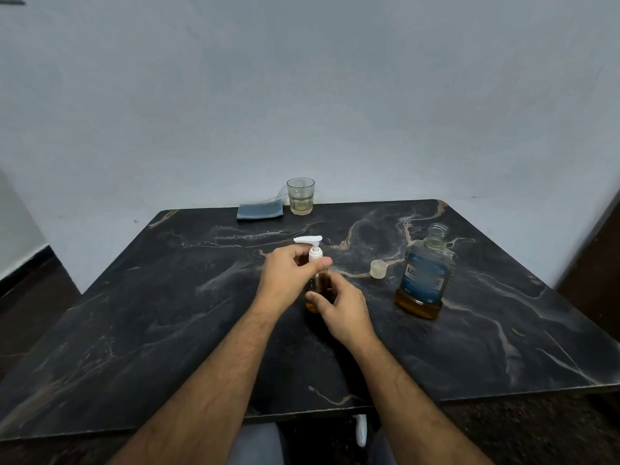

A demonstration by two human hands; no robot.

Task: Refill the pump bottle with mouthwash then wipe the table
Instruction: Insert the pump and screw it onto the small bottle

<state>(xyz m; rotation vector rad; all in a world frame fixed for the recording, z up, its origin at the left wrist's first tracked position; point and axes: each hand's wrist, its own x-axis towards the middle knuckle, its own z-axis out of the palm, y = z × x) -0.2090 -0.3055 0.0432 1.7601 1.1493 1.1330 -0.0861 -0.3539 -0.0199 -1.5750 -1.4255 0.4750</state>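
pump bottle (313,298) upright mid-table (167,313), long axis vertical, white pump head (308,239) spout pointing left. left hand (285,276) pinches pump collar; right hand (339,310) grips bottle body. uncapped mouthwash bottle (424,273) upright at right, cap (377,269) between.

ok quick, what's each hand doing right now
Left hand: pinching the white pump head at its collar.
Right hand: gripping the pump bottle body.
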